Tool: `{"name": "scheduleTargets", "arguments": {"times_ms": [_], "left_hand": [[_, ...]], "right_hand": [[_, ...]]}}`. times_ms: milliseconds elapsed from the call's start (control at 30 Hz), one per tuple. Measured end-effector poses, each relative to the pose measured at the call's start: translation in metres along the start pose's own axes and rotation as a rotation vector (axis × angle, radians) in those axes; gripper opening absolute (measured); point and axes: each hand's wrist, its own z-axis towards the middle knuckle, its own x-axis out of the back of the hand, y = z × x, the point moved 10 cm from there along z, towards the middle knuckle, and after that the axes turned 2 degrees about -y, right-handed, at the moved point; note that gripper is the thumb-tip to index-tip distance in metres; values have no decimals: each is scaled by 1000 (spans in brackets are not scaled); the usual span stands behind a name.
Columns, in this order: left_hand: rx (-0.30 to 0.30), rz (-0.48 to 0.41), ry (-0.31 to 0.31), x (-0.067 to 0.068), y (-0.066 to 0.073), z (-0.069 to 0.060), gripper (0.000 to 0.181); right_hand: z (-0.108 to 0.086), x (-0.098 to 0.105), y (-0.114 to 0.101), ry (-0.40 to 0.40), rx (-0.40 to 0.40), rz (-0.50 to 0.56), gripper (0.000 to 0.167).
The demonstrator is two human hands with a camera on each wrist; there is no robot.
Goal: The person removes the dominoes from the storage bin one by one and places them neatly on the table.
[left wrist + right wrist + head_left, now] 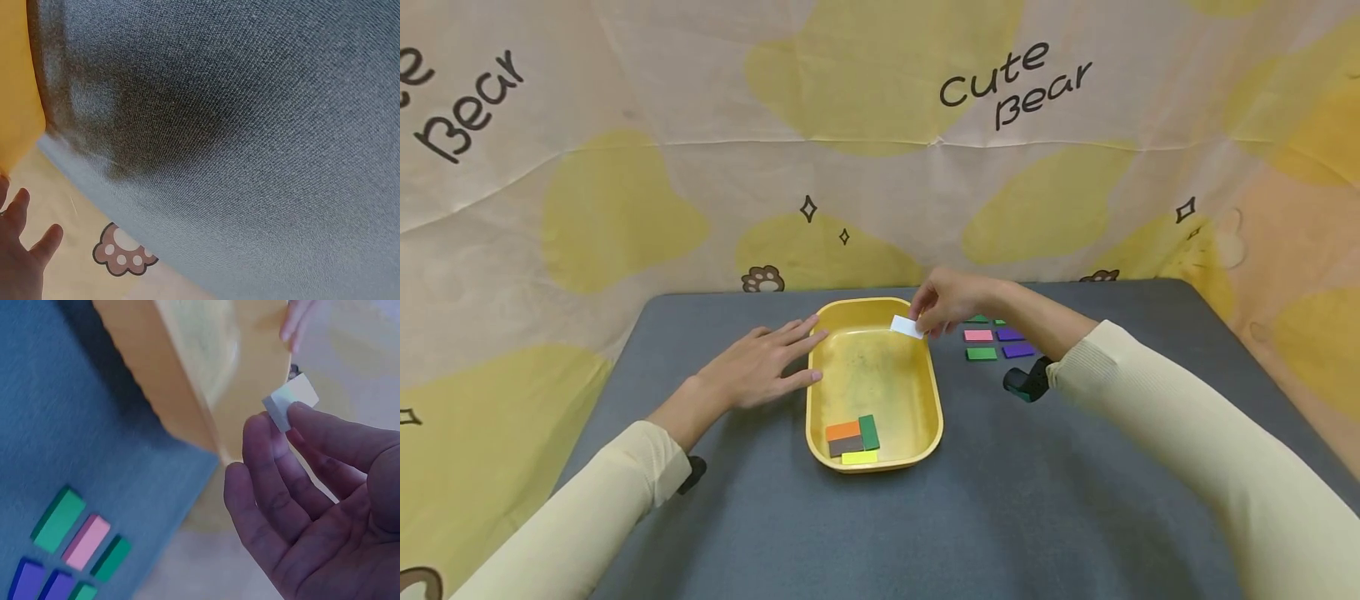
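My right hand point(951, 302) pinches a white block point(906, 327) between thumb and fingers over the far right corner of a yellow tray point(934, 417). The right wrist view shows the white block point(291, 400) at the fingertips of that hand point(312, 487). My left hand point(763, 362) has its fingers spread, the fingertips at the tray's left rim. Inside the tray, in the near left corner, lie an orange block point(843, 430), a brown block point(846, 446), a dark green block point(868, 432) and a yellow block point(859, 457).
Right of the tray, several blocks lie in rows on the grey table point(1000, 517), among them a pink block point(978, 336), a green block point(981, 354) and a purple block point(1018, 351). A printed cloth point(865, 192) hangs behind the table.
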Motion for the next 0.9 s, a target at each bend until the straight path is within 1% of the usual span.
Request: {"name": "scheduleTargets", "arguments": {"times_ms": [167,267,433,567,733,900], "left_hand": [[4,-8,-5,0,1,1,72],[4,-10,-3,0,1,1,72],[6,-11,-6,0,1,1,72],[6,-9,-9,0,1,1,72],[13,-12,-16,0,0,1,73],[18,-11,-25,-1,-1,1,73]], "right_hand": [[-10,15,20,31,-26,15,22],[-16,21,32,36,-47,13,23],[-27,29,53,44,-87,-12,27],[-38,34,68,68,-95,-7,26],[-44,34,89,98,-74,28,26],[-44,28,107,95,-71,88,28]]}}
